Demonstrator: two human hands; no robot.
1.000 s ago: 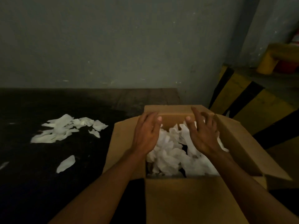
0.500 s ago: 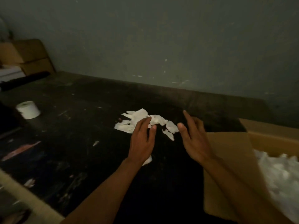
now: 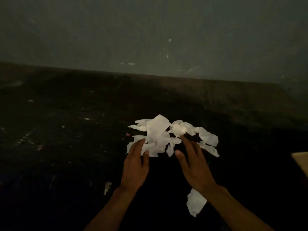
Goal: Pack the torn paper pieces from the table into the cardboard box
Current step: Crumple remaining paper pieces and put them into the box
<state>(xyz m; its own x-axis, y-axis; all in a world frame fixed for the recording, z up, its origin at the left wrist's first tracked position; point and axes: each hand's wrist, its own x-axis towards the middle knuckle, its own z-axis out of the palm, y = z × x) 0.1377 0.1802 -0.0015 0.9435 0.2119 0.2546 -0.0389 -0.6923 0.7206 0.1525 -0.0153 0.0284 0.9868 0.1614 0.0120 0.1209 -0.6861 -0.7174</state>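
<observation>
A heap of white torn paper pieces [image 3: 166, 135] lies on the dark table [image 3: 66, 130], near the middle of the view. My left hand [image 3: 135, 165] is open, palm down, its fingertips at the heap's near left edge. My right hand [image 3: 195, 165] is open too, fingers spread, reaching the heap's near right side. Neither hand holds anything. One loose paper piece [image 3: 195, 203] lies closer to me, partly under my right forearm. Only a corner of the cardboard box [image 3: 301, 161] shows at the right edge.
A grey wall [image 3: 150, 39] rises right behind the table's far edge. Small white scraps and paint-like flecks [image 3: 107, 187] dot the dark surface on the left and near side.
My view has swung left from the box to the table. Both hands left the box's opening and moved over to the paper heap, now touching its near edge.
</observation>
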